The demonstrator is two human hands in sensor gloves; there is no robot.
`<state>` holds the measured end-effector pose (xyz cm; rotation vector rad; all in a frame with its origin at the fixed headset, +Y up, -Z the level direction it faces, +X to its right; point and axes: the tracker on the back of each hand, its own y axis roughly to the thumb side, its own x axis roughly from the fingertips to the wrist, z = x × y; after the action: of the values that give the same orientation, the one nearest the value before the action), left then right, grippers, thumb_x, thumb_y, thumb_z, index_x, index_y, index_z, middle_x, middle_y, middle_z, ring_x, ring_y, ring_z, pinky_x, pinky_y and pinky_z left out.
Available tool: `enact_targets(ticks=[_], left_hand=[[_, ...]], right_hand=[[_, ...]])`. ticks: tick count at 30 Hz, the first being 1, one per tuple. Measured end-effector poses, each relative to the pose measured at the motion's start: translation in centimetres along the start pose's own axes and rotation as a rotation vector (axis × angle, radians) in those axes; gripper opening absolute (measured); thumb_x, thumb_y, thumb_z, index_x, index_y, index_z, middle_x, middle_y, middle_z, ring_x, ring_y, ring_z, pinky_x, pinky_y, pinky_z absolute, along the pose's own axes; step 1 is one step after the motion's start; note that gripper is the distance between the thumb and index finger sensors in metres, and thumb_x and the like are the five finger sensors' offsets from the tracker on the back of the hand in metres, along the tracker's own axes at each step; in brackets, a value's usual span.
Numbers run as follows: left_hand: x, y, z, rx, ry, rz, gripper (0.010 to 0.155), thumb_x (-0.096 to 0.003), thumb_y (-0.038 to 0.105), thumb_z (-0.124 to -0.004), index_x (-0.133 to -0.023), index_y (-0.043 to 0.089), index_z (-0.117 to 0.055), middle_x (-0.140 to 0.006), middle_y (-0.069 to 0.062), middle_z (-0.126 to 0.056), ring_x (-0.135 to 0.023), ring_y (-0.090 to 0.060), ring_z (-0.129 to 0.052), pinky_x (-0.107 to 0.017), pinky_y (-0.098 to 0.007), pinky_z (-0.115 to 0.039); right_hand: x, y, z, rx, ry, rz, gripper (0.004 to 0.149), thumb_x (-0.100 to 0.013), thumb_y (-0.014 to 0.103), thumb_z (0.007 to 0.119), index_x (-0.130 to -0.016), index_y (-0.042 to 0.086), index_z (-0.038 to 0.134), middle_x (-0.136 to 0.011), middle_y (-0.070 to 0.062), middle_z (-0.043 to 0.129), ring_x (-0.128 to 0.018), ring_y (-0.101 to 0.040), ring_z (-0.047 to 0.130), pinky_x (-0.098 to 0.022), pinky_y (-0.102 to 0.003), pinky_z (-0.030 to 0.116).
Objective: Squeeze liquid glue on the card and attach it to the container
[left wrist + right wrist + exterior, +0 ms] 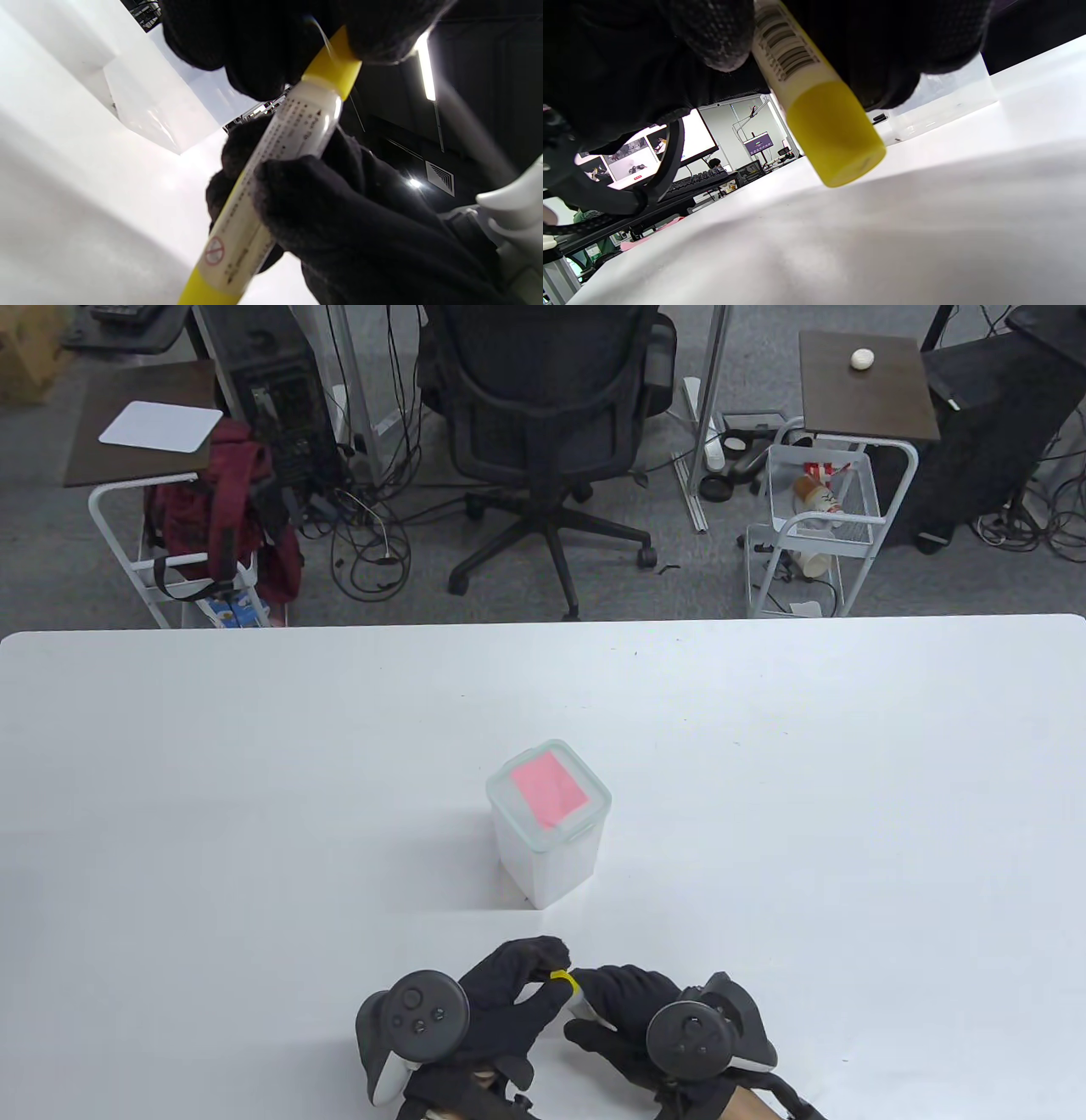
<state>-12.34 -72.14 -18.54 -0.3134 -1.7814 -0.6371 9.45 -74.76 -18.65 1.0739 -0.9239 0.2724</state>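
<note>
Glue tube (pixel 275 156), white with yellow ends, held over the desk (pixel 254 780) near edge by right hand (pixel 645 1018) around its body and left hand (pixel 501 1001) fingers pinching its cap; pink card (pixel 548 788) lying atop the lidded container (pixel 550 831) mid-desk.

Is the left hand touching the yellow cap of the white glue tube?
Touching. In the left wrist view, the left hand pinches the yellow cap of the white glue tube with its black gloved fingertips; no gap shows. The right hand holds the tube's body.

White glue tube (pixel 271 169) with yellow ends, pink card (pixel 549 789) flat atop upright translucent lidded container (pixel 551 857)
</note>
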Motion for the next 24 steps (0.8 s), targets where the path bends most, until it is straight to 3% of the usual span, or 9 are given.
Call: enact_targets(ticks=[3,8,11,24], left_hand=[[-0.2,0.0,-0.3,0.033,-0.027,-0.006,0.048,-0.0477,0.049,-0.074,-0.095,0.042,-0.066,-0.096,0.016,-0.082,-0.089,-0.012,-0.091,-0.072,-0.036,-0.075],[-1.0,0.5,-0.5,0.01,-0.081,0.006,0.055,-0.0479,0.057,-0.074,-0.099,0.044,-0.058,-0.101,0.018,-0.074,-0.095,-0.012,-0.084,-0.076,-0.037,-0.069],[-1.6,0.8,-0.5,-0.011,-0.04,0.017,0.051,-0.0465,0.054,-0.077,-0.095,0.044,-0.064,-0.096,0.018,-0.08,-0.09,-0.011,-0.088,-0.074,-0.036,-0.071],[-2.9,0.1,-0.9,0.049,-0.091,-0.021,0.045,-0.0472,0.041,-0.078,-0.091,0.044,-0.072,-0.097,0.016,-0.085,-0.09,-0.013,-0.092,-0.073,-0.036,-0.074]], right_hand=[[0.0,-0.1,-0.1,0.014,-0.015,0.004,0.054,-0.058,0.044,0.069,-0.097,0.006,0.068,-0.084,-0.016,0.083,-0.062,-0.034,0.091,-0.048,-0.044,0.08],[0.0,-0.1,-0.7,0.027,-0.057,0.02,0.055,-0.058,0.044,0.069,-0.097,0.006,0.068,-0.084,-0.016,0.083,-0.062,-0.034,0.091,-0.048,-0.044,0.08],[0.0,-0.3,-0.7,0.043,-0.066,0.027,0.055,-0.058,0.044,0.069,-0.097,0.006,0.068,-0.084,-0.016,0.082,-0.063,-0.034,0.091,-0.048,-0.044,0.08],[-0.3,-1.3,-0.8,0.054,-0.049,0.053,0.054,-0.057,0.043,0.07,-0.096,0.006,0.068,-0.084,-0.017,0.083,-0.063,-0.035,0.091,-0.048,-0.044,0.08]])
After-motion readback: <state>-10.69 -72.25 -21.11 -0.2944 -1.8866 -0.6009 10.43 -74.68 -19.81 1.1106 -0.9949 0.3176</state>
